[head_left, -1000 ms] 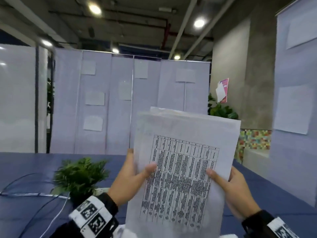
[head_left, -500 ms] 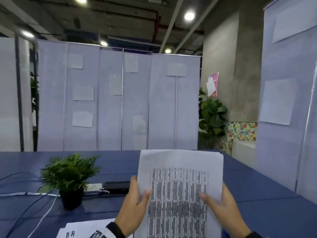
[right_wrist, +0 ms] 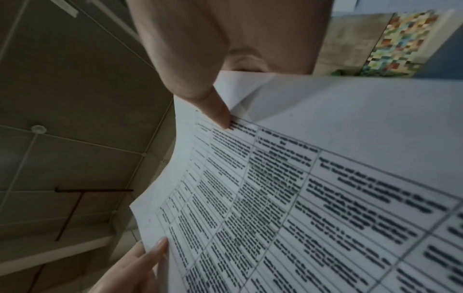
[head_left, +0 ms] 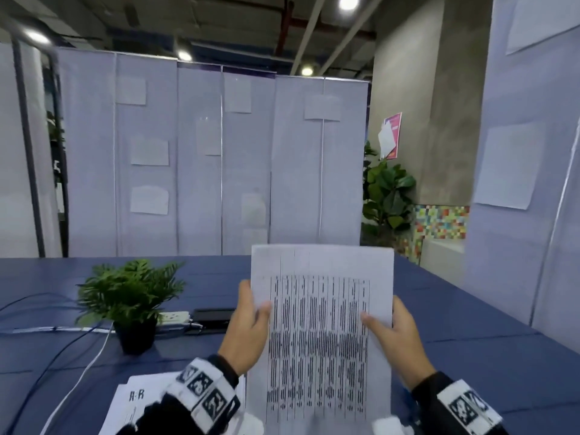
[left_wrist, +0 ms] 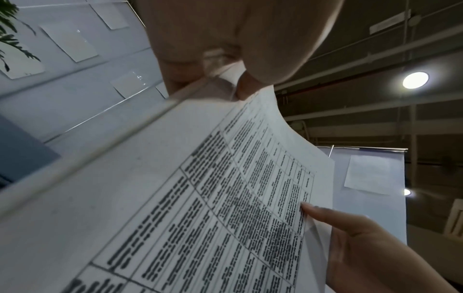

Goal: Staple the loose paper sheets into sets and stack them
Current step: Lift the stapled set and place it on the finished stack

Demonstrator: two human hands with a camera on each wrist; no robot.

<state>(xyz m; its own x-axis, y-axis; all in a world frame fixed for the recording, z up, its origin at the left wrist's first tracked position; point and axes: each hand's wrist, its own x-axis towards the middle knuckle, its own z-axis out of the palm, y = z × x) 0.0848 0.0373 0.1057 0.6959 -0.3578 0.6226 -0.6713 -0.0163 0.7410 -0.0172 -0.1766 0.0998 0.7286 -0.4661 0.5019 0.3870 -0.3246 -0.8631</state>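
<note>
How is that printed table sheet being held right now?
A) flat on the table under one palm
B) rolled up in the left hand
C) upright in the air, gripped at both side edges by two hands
C: the printed sheets stand upright above the blue table, the left hand and right hand pinching opposite edges.

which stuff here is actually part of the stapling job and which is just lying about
Part of the job:
- held sheets, gripped upright at each side by the left hand and the right hand
- loose papers lying on the table

Just lying about:
- potted plant
- power strip
- cables
- black device beside the strip; cannot tell what it is
</note>
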